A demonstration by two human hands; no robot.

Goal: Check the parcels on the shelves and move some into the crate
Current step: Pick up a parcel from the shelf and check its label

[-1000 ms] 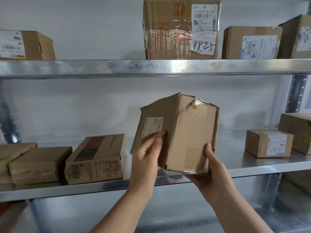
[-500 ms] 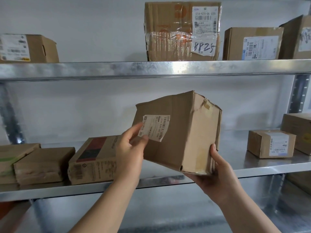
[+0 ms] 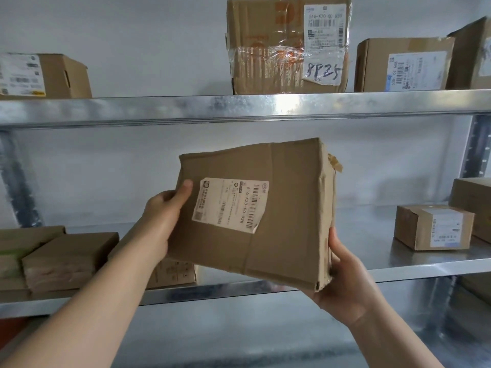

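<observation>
Left hand (image 3: 162, 216) grips the box (image 3: 255, 216) at its left edge; right hand (image 3: 342, 285) cups the lower right corner. Cardboard is creased and soft, probably light: support beneath, not by crushed edges.

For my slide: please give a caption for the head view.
Both hands, left hand and right hand, hold a labelled parcel before metal shelves.

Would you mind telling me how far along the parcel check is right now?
Done: nothing that shows; no crate is in view. In hand: the left hand and right hand hold a worn parcel off the shelf, label facing the camera. Left: the parcels on the upper shelf and lower shelf.
</observation>
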